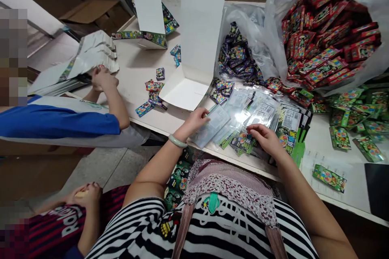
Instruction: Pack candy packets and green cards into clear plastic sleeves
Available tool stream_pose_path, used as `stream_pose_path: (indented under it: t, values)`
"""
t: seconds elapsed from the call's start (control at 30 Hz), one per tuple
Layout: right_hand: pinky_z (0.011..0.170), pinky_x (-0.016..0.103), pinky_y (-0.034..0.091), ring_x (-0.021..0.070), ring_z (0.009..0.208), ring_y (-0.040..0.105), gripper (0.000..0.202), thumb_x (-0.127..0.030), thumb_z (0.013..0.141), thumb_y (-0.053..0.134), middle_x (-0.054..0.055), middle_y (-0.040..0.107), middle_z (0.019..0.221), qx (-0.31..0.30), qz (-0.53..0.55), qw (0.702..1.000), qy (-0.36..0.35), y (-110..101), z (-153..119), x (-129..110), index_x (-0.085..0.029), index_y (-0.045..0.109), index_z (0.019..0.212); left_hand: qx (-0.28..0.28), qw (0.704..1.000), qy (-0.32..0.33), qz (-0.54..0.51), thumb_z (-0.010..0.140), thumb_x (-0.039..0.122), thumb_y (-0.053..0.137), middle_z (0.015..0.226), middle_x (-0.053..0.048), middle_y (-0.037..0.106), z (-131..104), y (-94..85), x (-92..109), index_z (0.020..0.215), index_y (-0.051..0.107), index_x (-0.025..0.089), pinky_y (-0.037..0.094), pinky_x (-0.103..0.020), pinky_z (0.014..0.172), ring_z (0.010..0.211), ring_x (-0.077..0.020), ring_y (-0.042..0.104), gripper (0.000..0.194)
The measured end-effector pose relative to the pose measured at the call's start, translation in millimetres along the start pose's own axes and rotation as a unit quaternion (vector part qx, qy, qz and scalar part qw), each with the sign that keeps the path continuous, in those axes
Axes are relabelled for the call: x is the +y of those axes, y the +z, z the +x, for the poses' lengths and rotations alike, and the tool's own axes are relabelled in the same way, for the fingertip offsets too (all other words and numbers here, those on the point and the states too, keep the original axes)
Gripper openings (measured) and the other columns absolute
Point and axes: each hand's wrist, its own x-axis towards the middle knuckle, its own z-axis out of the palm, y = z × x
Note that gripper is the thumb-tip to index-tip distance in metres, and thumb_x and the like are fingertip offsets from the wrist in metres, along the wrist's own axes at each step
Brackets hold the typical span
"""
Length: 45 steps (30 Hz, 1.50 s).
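Note:
My left hand (197,122), a bangle on its wrist, has its fingers closed at the edge of a clear plastic bag (212,123) near the table's front edge. Over the overlapping printed plastic bags (243,139), my right hand (269,141) has thumb and fingertips pinched together. What lies between those fingertips is too small to make out. More printed bags with green and black fronts (288,137) lie fanned out beside and behind my right hand. An open white box (190,91) stands just beyond my left hand, its lid upright.
Behind the bags are a plastic sack of red packets (322,52) and one of purple packets (235,54). Green packets (349,115) are heaped at right. Loose packets (153,91) and another box (148,4) lie left. A co-worker's hands (105,79) are by stacked flat cartons (91,56). Another person (85,206) is below.

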Motion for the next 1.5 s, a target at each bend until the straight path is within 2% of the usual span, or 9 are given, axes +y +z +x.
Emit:
stream_pose_path:
  t: [0.2,0.4,0.53,0.63,0.8,0.97,1.07,1.23,1.5]
  values:
    - [0.091,0.042,0.056,0.024,0.101,0.069,0.038,-0.056,0.081,0.07,0.007,0.074,0.108,0.022,0.044,0.999,-0.021,12,1,-28,-0.025,0.068,0.104,0.068,0.982,0.136,-0.108,0.088,0.031,0.062,0.081,-0.002,0.063,-16,5.2,60,0.092,0.061,0.019,0.052,-0.029,0.068,0.076,-0.0163,0.06,0.012]
    - [0.089,0.04,0.059,0.0277,0.109,0.068,0.058,-0.067,0.076,0.068,0.011,0.071,0.12,0.139,0.138,0.981,-0.003,30,11,-39,-0.022,0.061,0.113,0.105,0.923,0.371,-0.015,0.092,0.021,0.058,0.128,-0.013,0.061,-41,50.3,128,0.107,0.062,0.021,0.048,-0.049,0.11,0.128,-0.0273,0.055,0.016]
    - [0.09,0.043,0.059,0.0288,0.104,0.069,0.06,-0.069,0.074,0.068,0.009,0.074,0.112,0.198,0.162,0.966,0.019,18,6,-25,-0.022,0.062,0.111,0.158,0.941,0.286,-0.089,0.092,0.033,0.065,0.14,-0.015,0.056,-24,53.9,122,0.131,0.052,0.021,0.046,-0.05,0.112,0.135,-0.029,0.051,0.043]
    - [0.09,0.043,0.058,0.0286,0.104,0.069,0.055,-0.065,0.076,0.068,0.009,0.073,0.113,0.171,0.149,0.974,0.002,8,-3,-20,-0.023,0.063,0.11,0.046,0.961,0.171,-0.21,0.091,0.032,0.062,0.106,-0.008,0.069,-7,54.5,110,0.121,0.057,0.02,0.057,-0.037,0.087,0.1,-0.0216,0.068,0.032]
    - [0.101,0.045,0.049,0.0269,0.109,0.063,0.041,-0.052,0.089,0.062,0.012,0.067,0.116,0.361,-0.063,0.919,-0.145,-19,-15,-35,-0.024,0.061,0.119,-0.011,0.951,0.117,-0.286,0.088,0.026,0.06,0.079,0.0,0.065,-7,60.4,108,0.104,0.062,0.019,0.052,-0.027,0.071,0.074,-0.0141,0.064,0.017]
    - [0.099,0.049,0.048,0.0312,0.106,0.063,0.03,-0.047,0.089,0.062,0.012,0.07,0.108,0.197,-0.205,0.948,-0.145,-32,-13,-50,-0.024,0.068,0.107,-0.021,0.961,0.195,-0.195,0.091,0.027,0.057,0.081,-0.001,0.068,-18,59.4,118,0.105,0.065,0.022,0.051,-0.028,0.069,0.074,-0.0155,0.066,0.017]
    - [0.078,0.039,0.052,0.0245,0.082,0.064,0.033,-0.054,0.083,0.066,0.007,0.07,0.087,0.18,-0.119,0.973,-0.079,-28,-8,-50,-0.023,0.068,0.093,0.023,0.96,0.25,-0.123,0.093,0.021,0.053,0.094,-0.004,0.073,-19,57.1,120,0.106,0.066,0.022,0.053,-0.03,0.076,0.084,-0.0171,0.069,0.018]
    - [0.071,0.034,0.05,0.0207,0.074,0.063,0.038,-0.059,0.072,0.073,0.001,0.071,0.078,0.005,-0.004,1.0,-0.004,-31,-5,-50,-0.023,0.074,0.083,0.039,0.94,0.335,-0.045,0.098,0.021,0.05,0.107,-0.009,0.075,-22,52.6,118,0.115,0.065,0.02,0.057,-0.035,0.087,0.099,-0.0213,0.071,0.023]
    - [0.095,0.043,0.052,0.0245,0.099,0.068,0.039,-0.061,0.081,0.067,0.005,0.075,0.096,0.008,0.027,0.998,-0.058,-29,-1,-64,-0.023,0.075,0.087,0.016,0.943,0.331,-0.027,0.097,0.022,0.05,0.122,-0.01,0.073,-20,52.4,118,0.127,0.063,0.021,0.058,-0.04,0.097,0.111,-0.0234,0.07,0.033]
